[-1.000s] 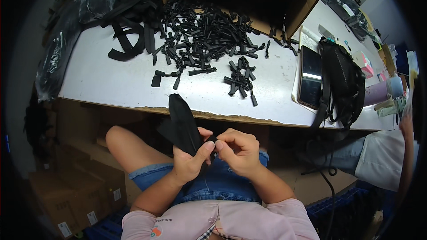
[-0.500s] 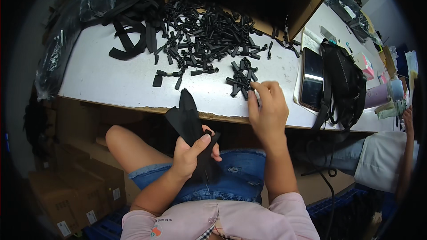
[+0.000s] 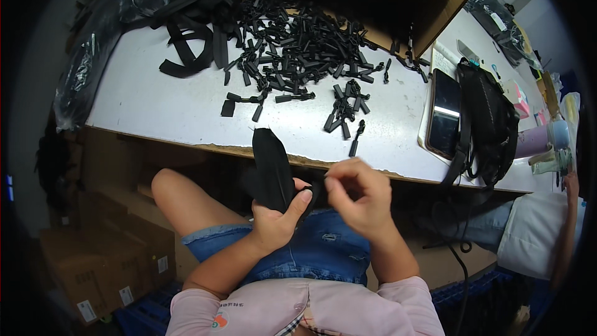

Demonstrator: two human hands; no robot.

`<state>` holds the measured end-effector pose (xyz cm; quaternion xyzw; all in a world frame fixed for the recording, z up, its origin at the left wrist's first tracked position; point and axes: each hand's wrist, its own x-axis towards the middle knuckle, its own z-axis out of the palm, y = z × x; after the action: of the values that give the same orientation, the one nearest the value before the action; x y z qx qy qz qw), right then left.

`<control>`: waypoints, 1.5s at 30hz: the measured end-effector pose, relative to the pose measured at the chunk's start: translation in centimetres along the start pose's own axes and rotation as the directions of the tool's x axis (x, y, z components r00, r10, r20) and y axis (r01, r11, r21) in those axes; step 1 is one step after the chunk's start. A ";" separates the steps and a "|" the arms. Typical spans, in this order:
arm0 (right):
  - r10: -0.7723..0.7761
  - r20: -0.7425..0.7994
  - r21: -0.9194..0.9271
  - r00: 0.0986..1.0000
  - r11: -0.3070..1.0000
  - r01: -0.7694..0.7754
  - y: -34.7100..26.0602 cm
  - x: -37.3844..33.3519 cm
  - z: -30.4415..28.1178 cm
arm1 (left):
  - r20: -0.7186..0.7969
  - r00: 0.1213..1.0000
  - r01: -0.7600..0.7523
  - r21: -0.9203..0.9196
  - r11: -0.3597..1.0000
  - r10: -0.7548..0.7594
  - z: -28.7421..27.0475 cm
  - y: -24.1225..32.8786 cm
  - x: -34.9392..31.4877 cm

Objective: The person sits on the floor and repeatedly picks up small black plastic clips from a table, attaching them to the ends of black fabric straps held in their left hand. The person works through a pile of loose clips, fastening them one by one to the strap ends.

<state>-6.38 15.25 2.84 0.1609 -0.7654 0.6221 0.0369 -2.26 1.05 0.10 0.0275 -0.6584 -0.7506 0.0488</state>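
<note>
My left hand [image 3: 278, 224] is closed round a folded black zipper tape [image 3: 271, 165], held above my lap with its end pointing up toward the table edge. Close beside it on the right, my right hand [image 3: 360, 196] is curled in a pinch, thumb against forefinger, at a dark part of the tape; what lies between the fingertips is too small and dark to make out. Beyond it on the white table, a single black zipper slider [image 3: 356, 139] with a long pull lies near the edge. A small cluster of zipper sliders [image 3: 344, 109] lies just behind that one.
A large heap of zipper sliders [image 3: 298, 43] spreads before an open cardboard box [image 3: 429, 25]. Black tape [image 3: 186, 56] lies coiled at left, by plastic-wrapped bundles [image 3: 93, 68]. At right are a phone [image 3: 443, 112], a black bag [image 3: 488, 124] and another person's arm [image 3: 567, 218].
My right hand has moved from the small slider cluster back to beside my left hand. One slider now lies apart from that cluster, nearer the edge. The tape has turned in my left hand.
</note>
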 end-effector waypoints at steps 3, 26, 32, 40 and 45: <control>-0.015 0.090 0.095 0.996 0.996 0.006 -0.2 -0.4 0.5 | 0.005 0.991 -0.137 -0.021 0.990 0.137 0.0 -0.5 0.1; 0.028 -0.075 0.235 0.997 0.972 -0.010 0.9 -2.4 2.8 | 0.070 0.981 -0.179 -0.061 0.982 0.183 -0.8 0.5 0.4; 0.103 -0.121 0.397 0.987 0.917 -0.047 1.2 -2.8 3.5 | 0.059 0.998 0.046 -0.227 0.973 -0.034 -0.8 1.1 -0.1; 0.048 -0.093 0.330 0.994 0.944 -0.015 1.7 -2.8 3.6 | 0.048 0.996 0.085 -0.236 0.968 -0.076 -0.8 0.9 -0.2; 0.272 0.224 0.714 0.936 0.608 -0.347 2.3 -2.2 2.6 | 0.148 0.967 0.243 -0.296 0.924 -0.207 -1.4 1.0 0.1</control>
<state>-4.55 13.56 -0.46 0.0556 -0.4616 0.8678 -0.1754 -2.21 -0.50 0.93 0.0521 -0.5258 -0.8460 -0.0717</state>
